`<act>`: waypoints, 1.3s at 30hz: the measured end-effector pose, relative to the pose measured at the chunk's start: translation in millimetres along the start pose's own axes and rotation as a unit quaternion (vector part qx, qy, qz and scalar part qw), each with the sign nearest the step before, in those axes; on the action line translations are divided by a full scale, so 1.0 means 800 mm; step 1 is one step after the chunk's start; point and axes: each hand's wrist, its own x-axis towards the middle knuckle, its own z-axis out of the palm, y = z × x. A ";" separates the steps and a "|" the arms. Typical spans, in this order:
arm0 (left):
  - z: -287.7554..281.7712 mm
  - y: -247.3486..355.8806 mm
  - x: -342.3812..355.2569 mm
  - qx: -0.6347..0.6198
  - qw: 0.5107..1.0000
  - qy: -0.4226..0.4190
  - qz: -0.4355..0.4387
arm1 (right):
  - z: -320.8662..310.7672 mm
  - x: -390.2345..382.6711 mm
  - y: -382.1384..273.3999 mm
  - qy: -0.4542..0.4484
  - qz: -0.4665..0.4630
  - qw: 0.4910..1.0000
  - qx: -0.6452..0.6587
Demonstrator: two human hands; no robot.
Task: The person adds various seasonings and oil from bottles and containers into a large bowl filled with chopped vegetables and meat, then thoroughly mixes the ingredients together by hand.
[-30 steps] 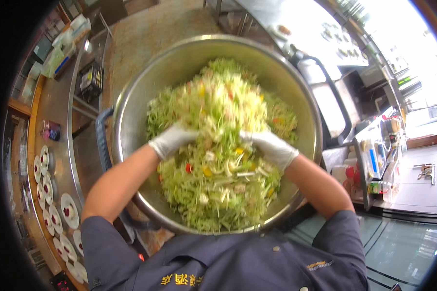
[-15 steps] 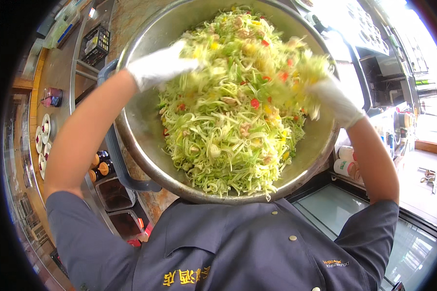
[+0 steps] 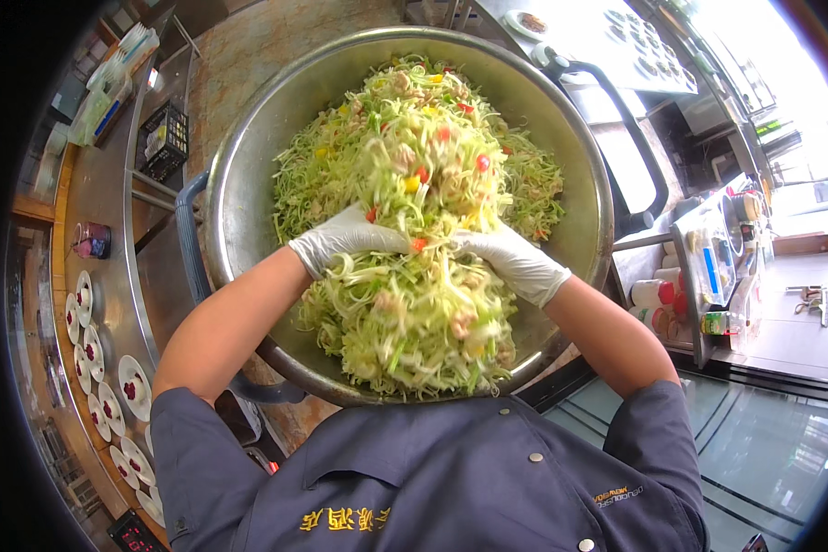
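Note:
A large round metal bowl stands before me, full of pale green shredded vegetables mixed with red and yellow pepper pieces and light tan bits. My left hand, in a thin white glove, reaches into the middle of the heap from the left. Opposite it, my right hand, gloved alike, presses in from the right. Between them they grip a raised clump of the shreds. Most of the fingertips are buried in the vegetables. Part of the mix is blurred by motion.
The bowl sits in a frame with a blue-grey handle at left and a dark handle at right. White plates with dark red food line the left counter. A black crate stands farther back; jars stand at right.
Both hands have come from the far sides of the bowl to its middle, closer to me and to each other. The heap has shifted, and more plates show at left.

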 end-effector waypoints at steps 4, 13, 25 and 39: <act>-0.008 0.074 -0.015 0.071 0.984 0.067 0.152 | 0.000 0.003 -0.055 0.090 -0.061 0.992 -0.056; -0.056 0.163 -0.008 0.322 0.910 0.183 0.187 | -0.061 0.025 -0.104 0.260 -0.125 0.957 -0.015; -0.073 -0.020 -0.068 0.213 0.928 0.012 -0.305 | -0.057 -0.069 0.030 0.109 0.354 0.926 0.072; 0.000 -0.051 -0.032 -0.108 0.994 -0.011 0.001 | 0.033 -0.015 0.030 0.040 0.006 0.996 0.086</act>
